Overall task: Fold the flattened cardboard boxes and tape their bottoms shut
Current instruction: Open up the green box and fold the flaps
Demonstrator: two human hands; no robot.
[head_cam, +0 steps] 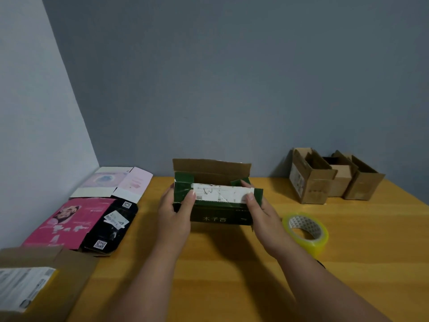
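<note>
Green box held at mid-table

The green box [218, 205] is standing near the middle of the table [232, 275], its far brown flap sticking up. The left hand [176, 212] and right hand [260, 210] are gripping its ends, fingers curling round, thumbs pressing the near flap with the white label. A tape roll [306, 231] is lying just right; folded boxes [329, 177] are standing far right; flattened boxes [92, 212] are lying left

Room corner. Back wall [232, 77] painted flat grey-blue; left wall [27, 112] paler, meeting it at a slanted seam. Wooden table [232, 263], warm yellow-orange, pushed against both walls. Light dim and even, soft shadows on the tabletop.
</note>
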